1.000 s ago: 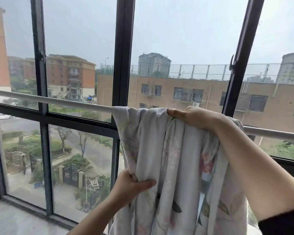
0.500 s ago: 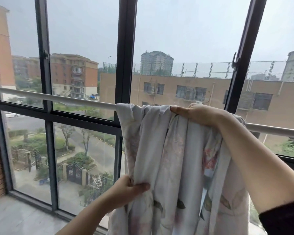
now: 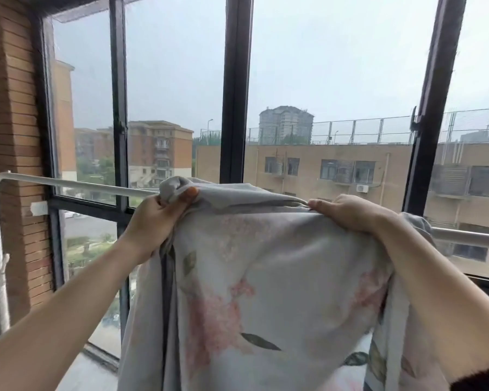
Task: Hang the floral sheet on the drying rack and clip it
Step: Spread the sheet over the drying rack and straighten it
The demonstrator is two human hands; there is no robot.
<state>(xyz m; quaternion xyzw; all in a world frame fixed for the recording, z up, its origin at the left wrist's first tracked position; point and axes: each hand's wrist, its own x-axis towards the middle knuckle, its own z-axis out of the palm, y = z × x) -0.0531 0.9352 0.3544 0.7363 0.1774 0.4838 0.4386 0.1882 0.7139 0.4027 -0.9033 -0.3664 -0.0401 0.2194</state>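
Sheet (image 3: 266, 263) draped over rack (image 3: 76, 183) rail at a window (image 3: 235, 88): L hand (image 3: 158, 218) pinches a bunched top fold w/ thumb & fingers; R hand (image 3: 347, 213) grips the top edge, fingers curled. Cloth stretches btwn both hands, hangs below them.

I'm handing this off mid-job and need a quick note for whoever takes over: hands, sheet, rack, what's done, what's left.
Left hand: grips the top edge of the pale grey floral fabric sheet at its left end.
Right hand: holds the same top fold further right.
Sheet: draped over the white metal rail of the drying rack, partly bunched.
Done: sheet is on the rail.
Left: spread it along the rail and clip it; no clips in view.
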